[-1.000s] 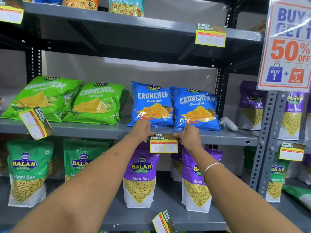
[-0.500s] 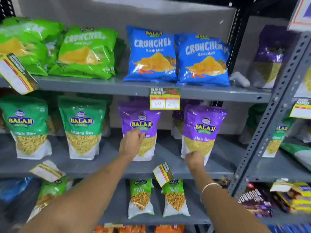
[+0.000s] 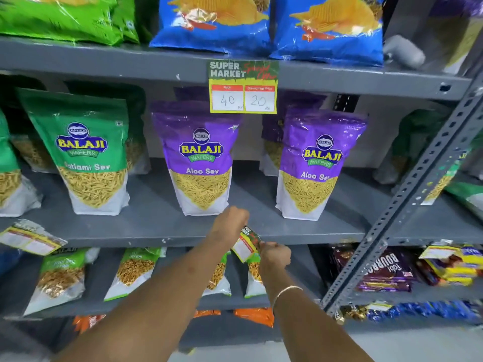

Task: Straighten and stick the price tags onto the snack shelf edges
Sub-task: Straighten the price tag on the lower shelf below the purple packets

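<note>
Where grey shelf edge (image 3: 300,235) runs (metal racking), both hands grip tilted price tag (image 3: 245,244).

grey metal shelving (image 3: 308,235) | perforated upright (image 3: 407,205) | pale floor (image 3: 418,343)

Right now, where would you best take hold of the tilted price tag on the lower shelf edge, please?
Pinch the tilted price tag by its two free side edges, one of the hands on each side from the front; it hangs crooked off the shelf edge, so both edges are exposed.
</note>
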Motion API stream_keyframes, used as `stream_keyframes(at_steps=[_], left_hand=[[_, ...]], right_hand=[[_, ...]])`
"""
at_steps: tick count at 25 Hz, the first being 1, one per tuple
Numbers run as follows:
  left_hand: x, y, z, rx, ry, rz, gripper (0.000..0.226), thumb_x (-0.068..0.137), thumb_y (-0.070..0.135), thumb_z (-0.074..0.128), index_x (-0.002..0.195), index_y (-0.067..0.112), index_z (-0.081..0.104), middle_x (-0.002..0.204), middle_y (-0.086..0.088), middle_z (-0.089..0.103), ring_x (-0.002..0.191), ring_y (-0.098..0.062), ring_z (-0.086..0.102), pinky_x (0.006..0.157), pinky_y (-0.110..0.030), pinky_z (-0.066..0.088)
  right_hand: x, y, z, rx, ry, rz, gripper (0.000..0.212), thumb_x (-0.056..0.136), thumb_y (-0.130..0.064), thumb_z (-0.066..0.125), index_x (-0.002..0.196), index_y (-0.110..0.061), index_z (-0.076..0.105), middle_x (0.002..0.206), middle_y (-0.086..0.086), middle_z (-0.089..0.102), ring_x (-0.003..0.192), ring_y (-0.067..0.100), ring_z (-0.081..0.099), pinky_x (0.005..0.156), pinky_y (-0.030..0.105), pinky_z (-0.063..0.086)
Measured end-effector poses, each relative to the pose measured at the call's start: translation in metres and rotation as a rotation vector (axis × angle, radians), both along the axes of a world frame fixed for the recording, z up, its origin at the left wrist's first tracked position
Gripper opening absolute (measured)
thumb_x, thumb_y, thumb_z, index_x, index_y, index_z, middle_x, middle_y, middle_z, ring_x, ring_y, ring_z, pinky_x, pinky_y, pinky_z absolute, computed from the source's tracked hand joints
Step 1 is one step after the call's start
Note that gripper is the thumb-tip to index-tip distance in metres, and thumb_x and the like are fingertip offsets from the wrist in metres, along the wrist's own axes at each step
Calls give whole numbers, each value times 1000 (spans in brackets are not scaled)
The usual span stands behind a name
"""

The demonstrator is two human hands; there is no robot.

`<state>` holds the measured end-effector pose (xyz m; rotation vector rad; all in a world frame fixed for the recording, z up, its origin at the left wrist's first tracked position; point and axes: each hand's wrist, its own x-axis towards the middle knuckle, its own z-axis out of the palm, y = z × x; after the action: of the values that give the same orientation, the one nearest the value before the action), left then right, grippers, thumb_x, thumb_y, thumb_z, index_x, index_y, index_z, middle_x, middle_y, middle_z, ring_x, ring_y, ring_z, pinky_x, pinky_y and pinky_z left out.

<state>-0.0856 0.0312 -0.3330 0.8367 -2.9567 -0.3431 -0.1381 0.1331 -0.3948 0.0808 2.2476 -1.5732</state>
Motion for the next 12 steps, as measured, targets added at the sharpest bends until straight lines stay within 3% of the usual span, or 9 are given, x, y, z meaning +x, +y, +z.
stream_keyframes(at_steps=[2, 3, 6, 10, 12], left_hand=[[13, -5, -4, -22, -20, 77, 27, 86, -5, 48, 106, 0, 66, 114, -20, 67, 108, -37, 62, 89, -40, 52], [21, -7, -8, -19, -21, 122, 28, 87, -6, 47, 105, 0, 67, 115, -19, 67, 109, -36, 63, 90, -40, 52], [37, -9, -25, 60, -20, 211, 27, 90, -6, 44, 104, -1, 67, 115, -19, 67, 108, -34, 63, 90, -40, 52], [40, -11, -36, 226, 89, 277, 24, 88, -7, 43, 98, -7, 65, 109, -26, 67, 103, -39, 64, 88, -45, 51], [39, -12, -36, 262, 115, 297, 24, 87, -7, 43, 97, -9, 65, 107, -30, 66, 103, -43, 63, 87, -45, 52]], right_hand=[[4, -1, 8, 96, 138, -13, 16, 83, 4, 58, 90, 9, 72, 90, 27, 72, 84, 27, 71, 67, 25, 50], [6, 0, 11, 134, 219, 45, 15, 82, 4, 57, 85, 6, 72, 91, 24, 73, 88, 32, 69, 70, 29, 49], [2, -5, 11, 227, 409, 213, 17, 85, 2, 53, 80, -1, 69, 91, 15, 71, 84, 30, 66, 66, 28, 45], [-6, -8, 5, 287, 530, 307, 15, 85, 4, 53, 79, -1, 65, 79, 0, 54, 83, 26, 64, 62, 17, 35], [-10, -8, 4, 317, 563, 341, 15, 85, 5, 53, 79, 0, 67, 88, 7, 58, 85, 27, 63, 66, 24, 41]])
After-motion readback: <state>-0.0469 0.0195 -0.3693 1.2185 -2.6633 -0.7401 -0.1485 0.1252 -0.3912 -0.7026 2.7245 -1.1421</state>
